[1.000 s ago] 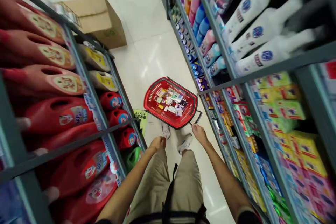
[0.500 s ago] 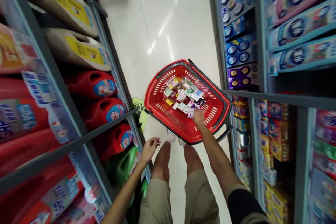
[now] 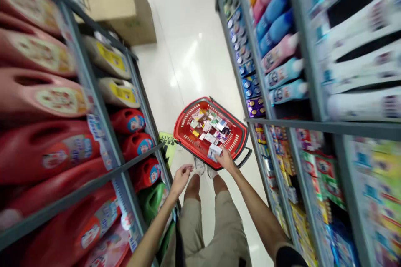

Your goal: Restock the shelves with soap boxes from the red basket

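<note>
A red plastic shopping basket (image 3: 240, 134) with a dark rim and slotted walls stands on the floor before my feet. Inside it lie several small boxes (image 3: 209, 137), white, yellow, green and purple. My right hand (image 3: 224, 159) grips a small white box (image 3: 214, 152) by its right end, above the basket's near side. To the left of the basket, my left hand (image 3: 181, 177) hovers with its fingers loosely bent and nothing visible in them.
Shelves of red detergent bottles (image 3: 65, 150) line the left. On the right, a shelf (image 3: 313, 124) carries bottles and packets. A cardboard box (image 3: 138, 21) stands at the far left, and a green exit sign (image 3: 168, 144) is on the floor.
My right hand has come up from inside the basket, now with the small white box in it. My left hand stays about where it was. The view has shifted, so the basket looks smaller.
</note>
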Action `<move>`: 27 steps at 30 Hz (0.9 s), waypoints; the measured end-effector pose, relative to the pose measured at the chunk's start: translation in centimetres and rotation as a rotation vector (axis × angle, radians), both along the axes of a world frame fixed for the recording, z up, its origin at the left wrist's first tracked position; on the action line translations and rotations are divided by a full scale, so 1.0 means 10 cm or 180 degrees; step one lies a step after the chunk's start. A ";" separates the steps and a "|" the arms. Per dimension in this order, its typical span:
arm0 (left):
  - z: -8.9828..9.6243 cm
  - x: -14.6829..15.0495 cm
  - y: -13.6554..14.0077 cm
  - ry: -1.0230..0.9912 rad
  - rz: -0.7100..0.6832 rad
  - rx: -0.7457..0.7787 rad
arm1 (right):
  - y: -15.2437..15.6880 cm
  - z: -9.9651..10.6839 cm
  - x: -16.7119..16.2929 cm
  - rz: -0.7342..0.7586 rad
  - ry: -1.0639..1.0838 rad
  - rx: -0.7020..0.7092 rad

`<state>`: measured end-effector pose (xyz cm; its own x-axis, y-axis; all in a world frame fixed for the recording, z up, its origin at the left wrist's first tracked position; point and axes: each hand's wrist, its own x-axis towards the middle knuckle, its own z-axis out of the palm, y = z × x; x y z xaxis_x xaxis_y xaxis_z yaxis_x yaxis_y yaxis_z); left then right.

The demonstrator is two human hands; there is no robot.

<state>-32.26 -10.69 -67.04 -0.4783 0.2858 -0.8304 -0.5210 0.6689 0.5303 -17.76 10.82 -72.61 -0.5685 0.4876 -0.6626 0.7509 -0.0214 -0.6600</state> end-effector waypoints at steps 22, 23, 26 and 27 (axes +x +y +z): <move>4.93 0.26 0.78 -0.1471 -0.1976 0.2955 | -1.41 5.77 1.06 -0.2451 0.2151 0.0877; 4.97 0.30 0.73 -0.1486 -0.2156 0.2996 | -1.57 5.78 1.07 -0.2646 0.2170 0.0969; 5.10 0.42 0.59 -0.1643 -0.2616 0.3139 | -1.94 5.81 1.14 -0.3113 0.2359 0.1200; 5.14 0.46 0.56 -0.1734 -0.2783 0.3191 | -2.05 5.82 1.18 -0.3239 0.2461 0.1265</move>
